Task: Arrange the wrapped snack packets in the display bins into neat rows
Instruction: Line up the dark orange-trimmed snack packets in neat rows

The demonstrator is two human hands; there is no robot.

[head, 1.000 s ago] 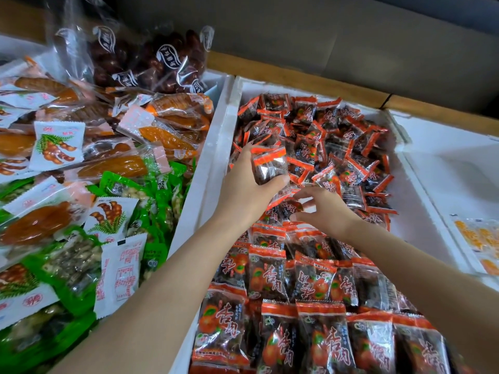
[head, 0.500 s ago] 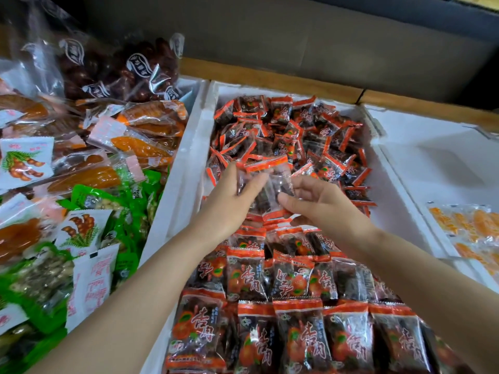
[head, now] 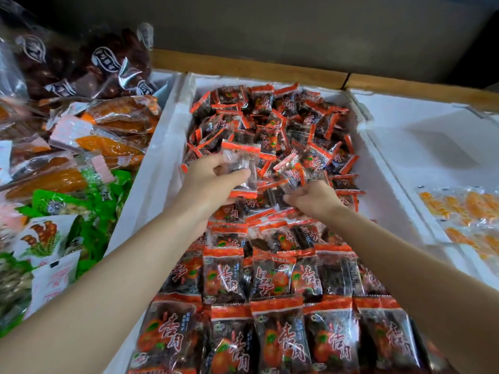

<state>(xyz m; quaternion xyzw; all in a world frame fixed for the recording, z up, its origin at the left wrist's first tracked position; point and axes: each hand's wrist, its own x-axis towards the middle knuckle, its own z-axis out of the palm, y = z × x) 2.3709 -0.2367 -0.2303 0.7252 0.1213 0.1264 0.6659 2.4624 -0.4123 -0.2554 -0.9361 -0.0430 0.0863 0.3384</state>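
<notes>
- Several neat rows [head: 270, 279] of red-and-black packets fill the near end of the middle bin [head: 167, 147], labels up and edges overlapping.
- Beyond them a loose heap [head: 270, 117] covers the far half of the bin, its packets lying at all angles. By this view, roughly half the bin is left to sort.
- Left hand [head: 213, 179] grasps one packet [head: 240, 166], fingers and thumb curled round it. The packet is upright with its clear back to the camera, just above the heap's near edge.
- Right hand [head: 313, 201] lies knuckles-up where the rows meet the heap, fingers curled down among the packets. Whether it grips one cannot be told.
- The held packet sits between the two hands, nearer the left, and likely belongs in the unfinished row just below.
- Left bin [head: 129, 211] holds a jumble of other snacks, not yet arranged.
</notes>
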